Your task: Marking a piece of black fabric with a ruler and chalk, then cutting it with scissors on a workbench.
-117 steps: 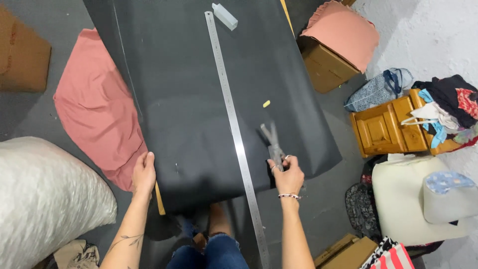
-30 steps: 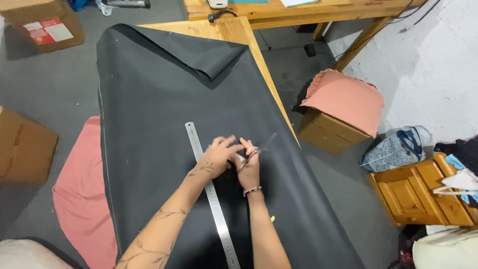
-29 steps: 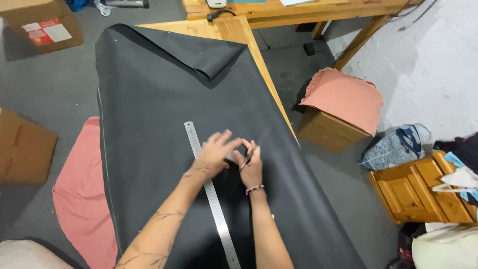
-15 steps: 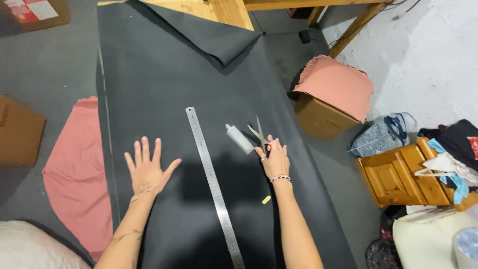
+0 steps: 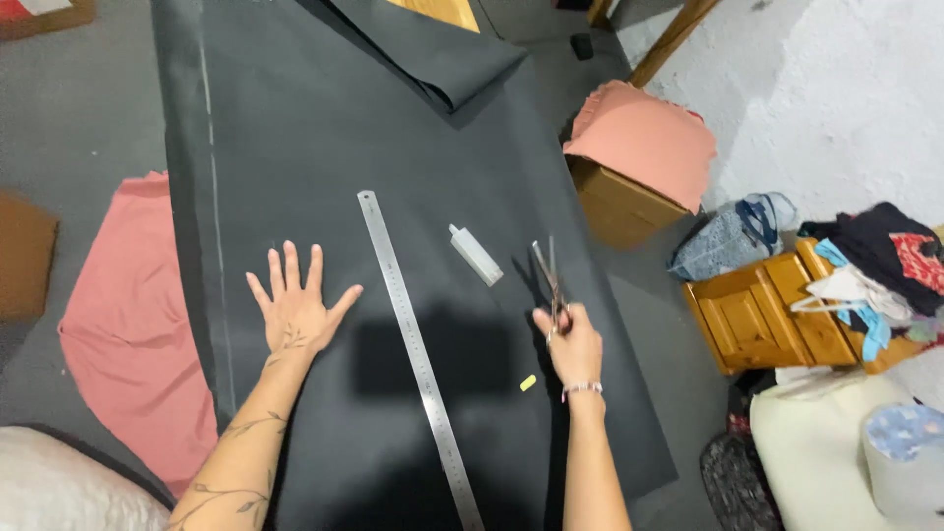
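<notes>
Black cloth (image 5: 324, 128) lies spread out under both hands.
Right hand (image 5: 573, 346) grips scissors (image 5: 549, 280), blades pointing away. Left hand (image 5: 295, 310) is wide open, flat on the cloth, holding nothing. Between them a long metal ruler (image 5: 418, 354) runs lengthwise, nearer the left hand. Pink cloth (image 5: 133, 324) and boxes (image 5: 624, 192) lie around.

My left hand (image 5: 295, 313) lies flat on the fabric sheet (image 5: 324, 138), fingers spread. The metal ruler (image 5: 417, 354) lies just to the right of those fingers, running away from me. My right hand (image 5: 570, 344) grips scissors (image 5: 549, 277), whose blades point ahead of my fingertips. A small block (image 5: 476, 255) lies on the sheet between ruler and scissors. A chalk piece (image 5: 528, 383) sits just left of my right wrist.
</notes>
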